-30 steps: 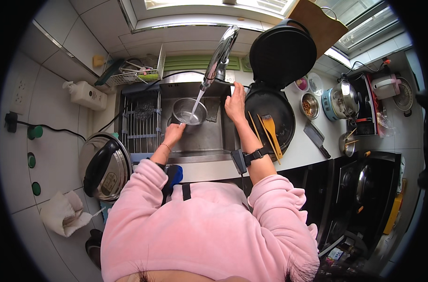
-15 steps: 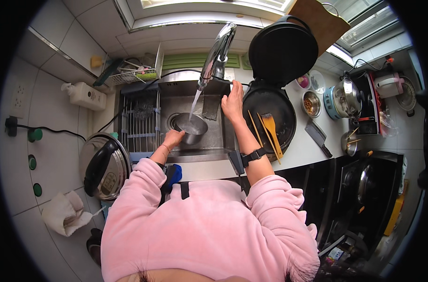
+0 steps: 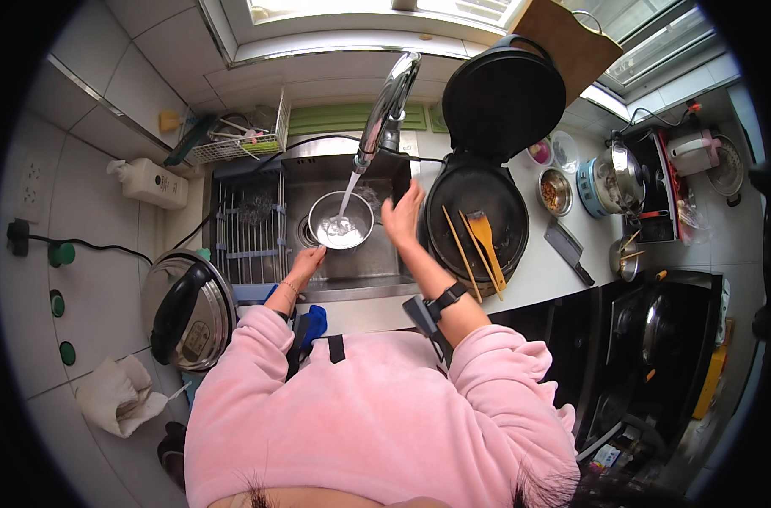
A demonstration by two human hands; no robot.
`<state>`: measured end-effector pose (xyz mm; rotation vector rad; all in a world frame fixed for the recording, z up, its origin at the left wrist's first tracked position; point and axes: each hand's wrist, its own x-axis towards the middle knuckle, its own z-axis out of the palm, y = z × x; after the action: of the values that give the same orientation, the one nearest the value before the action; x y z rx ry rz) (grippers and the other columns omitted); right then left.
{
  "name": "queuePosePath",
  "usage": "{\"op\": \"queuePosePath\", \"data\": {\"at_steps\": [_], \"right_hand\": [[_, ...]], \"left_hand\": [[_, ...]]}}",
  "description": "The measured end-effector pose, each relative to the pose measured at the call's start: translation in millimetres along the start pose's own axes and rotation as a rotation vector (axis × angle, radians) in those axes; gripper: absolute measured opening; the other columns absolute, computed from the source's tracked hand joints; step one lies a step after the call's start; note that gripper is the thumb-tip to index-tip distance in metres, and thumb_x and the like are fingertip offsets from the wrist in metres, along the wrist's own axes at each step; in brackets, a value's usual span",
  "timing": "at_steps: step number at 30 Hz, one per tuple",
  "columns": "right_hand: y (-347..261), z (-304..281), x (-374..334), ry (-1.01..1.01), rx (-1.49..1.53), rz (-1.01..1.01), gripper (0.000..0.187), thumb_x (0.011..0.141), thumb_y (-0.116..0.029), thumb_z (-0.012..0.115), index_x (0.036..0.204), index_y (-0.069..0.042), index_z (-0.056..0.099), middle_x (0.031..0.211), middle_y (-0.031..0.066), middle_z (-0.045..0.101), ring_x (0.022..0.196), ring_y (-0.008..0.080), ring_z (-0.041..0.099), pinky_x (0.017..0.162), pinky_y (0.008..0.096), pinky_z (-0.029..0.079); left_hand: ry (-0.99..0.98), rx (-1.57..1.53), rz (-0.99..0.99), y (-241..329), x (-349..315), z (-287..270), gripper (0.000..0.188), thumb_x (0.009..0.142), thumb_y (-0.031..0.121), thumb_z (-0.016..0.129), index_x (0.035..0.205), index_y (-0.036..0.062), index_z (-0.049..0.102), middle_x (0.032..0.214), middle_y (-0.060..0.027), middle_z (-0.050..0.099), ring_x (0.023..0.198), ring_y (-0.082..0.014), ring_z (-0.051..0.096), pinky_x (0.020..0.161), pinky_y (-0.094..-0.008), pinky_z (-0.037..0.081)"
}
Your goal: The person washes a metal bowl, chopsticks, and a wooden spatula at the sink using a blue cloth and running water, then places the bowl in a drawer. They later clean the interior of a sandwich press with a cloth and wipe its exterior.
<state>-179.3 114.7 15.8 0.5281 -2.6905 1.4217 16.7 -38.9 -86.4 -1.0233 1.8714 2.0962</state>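
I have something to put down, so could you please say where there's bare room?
Bare white counter lies between the round black griddle and the broad steel cleaver, plus a strip before the rectangular metal sink. It's crowded mid-sink, with the left hand and round metal pot, and around the metal food bowl.

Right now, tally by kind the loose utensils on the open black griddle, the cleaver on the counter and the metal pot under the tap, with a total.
Chopsticks: 2
Spatula: 1
Cleaver: 1
Metal pot, held by the left hand: 1
Total: 5
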Motion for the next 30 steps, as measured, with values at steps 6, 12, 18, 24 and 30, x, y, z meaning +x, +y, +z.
{"op": "queuePosePath", "data": {"at_steps": [6,12,18,24,30], "right_hand": [[8.0,25.2,-45.6,-0.688,0.476,0.908,0.096,0.076,-0.03,0.064,0.144,-0.011,-0.002,0.137,0.0337,0.023,0.12,0.0434,0.038,0.095,0.0444,0.039],[2.5,34.5,-41.2,-0.51,0.101,0.362,0.089,0.076,-0.019,0.053,0.143,-0.012,-0.005,0.125,0.0439,0.026,0.107,0.0556,0.043,0.093,0.0511,0.04],[-8.1,24.1,-56.0,-0.548,-0.023,0.218,0.087,0.076,-0.018,0.052,0.143,-0.006,-0.003,0.112,0.0421,0.038,0.101,0.0543,0.047,0.093,0.0505,0.038],[18.8,8.0,-32.8,-0.677,0.41,0.58,0.076,0.076,-0.01,0.045,0.144,-0.011,0.011,0.12,0.0204,0.052,0.098,0.0328,0.059,0.07,0.0408,0.053],[38.4,49.4,-48.6,-0.391,-0.027,0.522,0.062,0.077,-0.006,0.046,0.137,-0.004,0.029,0.126,0.0209,0.047,0.108,0.0398,0.053,0.092,0.0445,0.044]], "left_hand": [[-0.327,-0.271,0.084,14.0,-28.7,-2.3,0.028,0.095,0.037,0.049,0.085,0.0105,0.054,0.081,0.0012,0.049,0.076,-0.0096,0.043,0.071,-0.024,0.036],[-0.12,-0.548,-0.154,12.9,-8.6,33.2,0.056,0.091,0.027,0.057,0.137,0.0168,0.028,0.138,-0.0036,0.038,0.122,-0.0215,0.041,0.091,-0.0486,0.038],[0.405,0.1,-0.045,20.4,37.1,40.9,0.027,0.078,0.014,0.065,0.105,0.0098,0.064,0.093,-0.0087,0.068,0.082,-0.0244,0.064,0.079,-0.0303,0.047],[-0.016,-0.289,-0.065,48.2,32.0,2.9,0.047,0.085,0.048,0.055,0.115,0.0112,0.059,0.108,-0.0049,0.064,0.102,-0.0193,0.059,0.085,-0.0368,0.046],[0.192,-0.311,0.144,57.3,3.5,21.5,0.078,0.086,0.048,0.055,0.141,0.004,0.021,0.145,-0.0099,0.028,0.129,-0.0284,0.035,0.103,-0.0378,0.033]]}}
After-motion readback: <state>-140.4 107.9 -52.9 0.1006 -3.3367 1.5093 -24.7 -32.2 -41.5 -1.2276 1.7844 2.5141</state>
